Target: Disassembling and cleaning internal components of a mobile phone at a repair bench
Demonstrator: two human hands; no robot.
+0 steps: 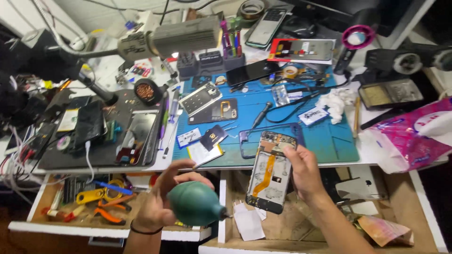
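Green rubber blower (195, 203) gripped in left hand (157, 202), nozzle rightward | right hand (303, 171) holds opened phone (270, 171) upright.

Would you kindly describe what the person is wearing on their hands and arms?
Both forearms are bare, with no sleeves in view and no gloves. The left hand has a thin dark band around its wrist. The right hand wears nothing visible: no ring, watch or band.

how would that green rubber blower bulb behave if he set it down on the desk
The green blower bulb looks soft and hollow, so probably light and squashy in the left hand. Its rounded body would likely roll if laid on the blue mat. The matte rubber probably grips well rather than slipping.
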